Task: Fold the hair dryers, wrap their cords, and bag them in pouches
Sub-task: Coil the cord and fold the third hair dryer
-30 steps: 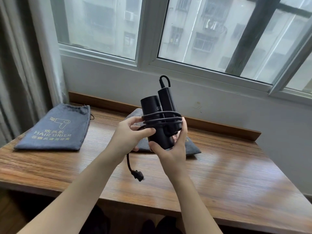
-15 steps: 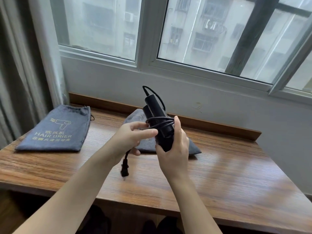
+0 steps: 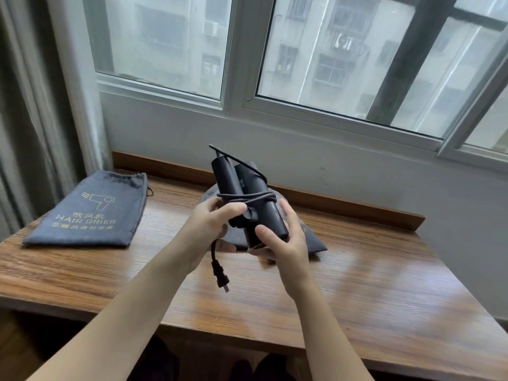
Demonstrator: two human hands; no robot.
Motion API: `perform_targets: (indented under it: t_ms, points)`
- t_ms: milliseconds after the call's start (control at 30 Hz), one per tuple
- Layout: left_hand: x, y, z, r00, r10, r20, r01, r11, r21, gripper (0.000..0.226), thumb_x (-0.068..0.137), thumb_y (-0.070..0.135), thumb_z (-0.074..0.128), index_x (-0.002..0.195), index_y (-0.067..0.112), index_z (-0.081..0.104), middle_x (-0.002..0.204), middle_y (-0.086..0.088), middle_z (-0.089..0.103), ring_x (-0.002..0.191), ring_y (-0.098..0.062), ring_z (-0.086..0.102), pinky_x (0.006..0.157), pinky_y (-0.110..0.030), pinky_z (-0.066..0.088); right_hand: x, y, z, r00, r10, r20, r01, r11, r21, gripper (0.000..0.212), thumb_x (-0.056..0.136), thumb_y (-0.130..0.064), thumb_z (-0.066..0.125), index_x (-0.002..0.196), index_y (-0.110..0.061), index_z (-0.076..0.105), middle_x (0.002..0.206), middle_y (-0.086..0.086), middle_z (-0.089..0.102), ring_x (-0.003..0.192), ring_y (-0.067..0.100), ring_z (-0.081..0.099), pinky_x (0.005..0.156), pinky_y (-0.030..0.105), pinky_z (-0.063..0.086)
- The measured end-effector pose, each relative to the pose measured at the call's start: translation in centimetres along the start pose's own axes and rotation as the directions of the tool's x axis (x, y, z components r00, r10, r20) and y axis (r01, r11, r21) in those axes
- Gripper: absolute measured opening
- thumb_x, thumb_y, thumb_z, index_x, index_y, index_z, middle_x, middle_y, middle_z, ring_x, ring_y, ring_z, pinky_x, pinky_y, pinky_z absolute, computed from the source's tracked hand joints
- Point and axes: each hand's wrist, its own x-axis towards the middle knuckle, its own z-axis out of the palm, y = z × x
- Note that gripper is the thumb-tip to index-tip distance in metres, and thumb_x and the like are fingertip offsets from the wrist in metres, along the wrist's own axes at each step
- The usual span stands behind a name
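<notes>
I hold a folded black hair dryer above the wooden table, tilted with its handle end up. Its dark cord runs several times round the body. My left hand pinches the cord at the dryer's left side. The plug dangles below that hand on a short free length. My right hand grips the dryer's lower end from the right. A grey pouch lies on the table behind the dryer, mostly hidden. A second grey pouch printed "HAIR DRIER" lies flat at the left.
A white wall and a window stand right behind the table. A curtain hangs at the far left. A raised wooden lip runs along the table's back edge.
The dryer has been turned in my hands and tilted leftward. The free cord has shortened, and the plug swung from left of my hands to just under my left hand.
</notes>
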Motion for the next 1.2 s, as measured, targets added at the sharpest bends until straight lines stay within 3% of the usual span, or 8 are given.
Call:
perform_targets:
  t_ms: [67,133,233,400,567,867,1100,1200]
  points:
    - [0.0,0.3,-0.3,1.000,0.003,0.030,-0.004,1.000,0.031,0.039,0.073,0.040,0.069,0.108,0.024,0.069,0.094,-0.015,0.065,0.065,-0.016,0.053,0.049,-0.030,0.051,0.1,0.1,0.2,1.000,-0.011,0.009,0.012,0.999,-0.041,0.072,0.076,-0.028,0.077,0.140,-0.035,0.046,0.122,-0.004,0.066,0.107,0.022,0.068,0.079,0.048,0.061]
    - [0.1,0.5,-0.5,0.999,0.011,0.039,-0.014,0.997,0.073,0.027,0.080,0.033,0.071,0.107,0.028,0.071,0.089,-0.001,0.066,0.052,-0.004,0.050,0.046,-0.027,0.046,0.0,0.2,0.5,0.996,-0.067,-0.053,0.060,0.992,-0.112,0.072,0.077,-0.025,0.077,0.140,-0.037,0.044,0.121,-0.011,0.064,0.111,0.015,0.064,0.085,0.043,0.060]
    - [0.1,0.8,-0.4,0.999,0.048,-0.023,-0.044,0.986,0.163,0.020,0.090,0.021,0.066,0.103,0.035,0.070,0.085,0.006,0.070,0.045,-0.001,0.053,0.039,-0.023,0.041,-0.3,0.4,0.9,0.972,-0.165,-0.164,0.120,0.959,-0.257,0.082,0.078,-0.027,0.080,0.137,-0.053,0.030,0.124,-0.021,0.057,0.114,-0.001,0.056,0.089,0.026,0.054]
    - [0.2,0.7,-0.4,0.997,0.057,-0.060,-0.047,0.986,0.159,0.022,0.091,0.018,0.065,0.108,0.032,0.066,0.079,0.005,0.069,0.043,-0.004,0.048,0.038,-0.023,0.040,-0.3,0.6,1.1,0.974,-0.167,-0.154,0.119,0.952,-0.284,0.104,0.073,-0.032,0.083,0.149,-0.050,0.013,0.126,-0.023,0.054,0.116,0.003,0.056,0.093,0.025,0.052]
    - [0.4,0.9,-1.2,0.994,0.079,-0.073,-0.063,0.979,0.195,0.037,0.087,0.023,0.072,0.123,0.027,0.062,0.086,0.002,0.074,0.049,-0.009,0.050,0.039,-0.024,0.040,-0.2,0.4,0.5,0.994,-0.049,-0.101,0.047,0.999,-0.018,0.082,0.072,-0.027,0.077,0.133,-0.058,0.033,0.122,-0.013,0.060,0.109,0.002,0.061,0.081,0.021,0.055]
    - [0.2,1.9,-1.3,0.992,0.028,-0.119,0.000,0.973,0.232,0.018,0.088,0.016,0.071,0.105,0.012,0.065,0.089,-0.014,0.073,0.064,-0.018,0.069,0.059,-0.044,0.061,-0.1,1.0,1.3,0.944,-0.086,-0.318,0.049,0.991,-0.122,0.071,0.080,-0.026,0.078,0.134,-0.049,0.036,0.127,-0.003,0.051,0.111,0.003,0.054,0.082,0.022,0.053]
    - [0.0,2.8,-1.6,0.999,0.002,-0.036,0.003,0.992,0.128,0.019,0.095,0.000,0.055,0.104,0.006,0.070,0.095,-0.016,0.075,0.085,-0.022,0.075,0.061,-0.034,0.061,-0.2,1.3,1.6,0.930,-0.083,-0.357,0.025,0.986,-0.163,0.074,0.077,-0.030,0.078,0.137,-0.046,0.037,0.124,-0.002,0.052,0.109,0.006,0.057,0.089,0.034,0.056]
    - [-0.1,2.6,-1.1,0.995,0.104,0.005,-0.100,0.946,0.309,0.025,0.084,-0.002,0.070,0.103,0.016,0.068,0.089,-0.009,0.075,0.081,-0.018,0.074,0.060,-0.032,0.061,-0.4,1.3,1.8,0.937,-0.071,-0.343,0.016,0.987,-0.160,0.072,0.076,-0.034,0.078,0.132,-0.051,0.035,0.125,-0.002,0.051,0.110,0.006,0.055,0.089,0.034,0.056]
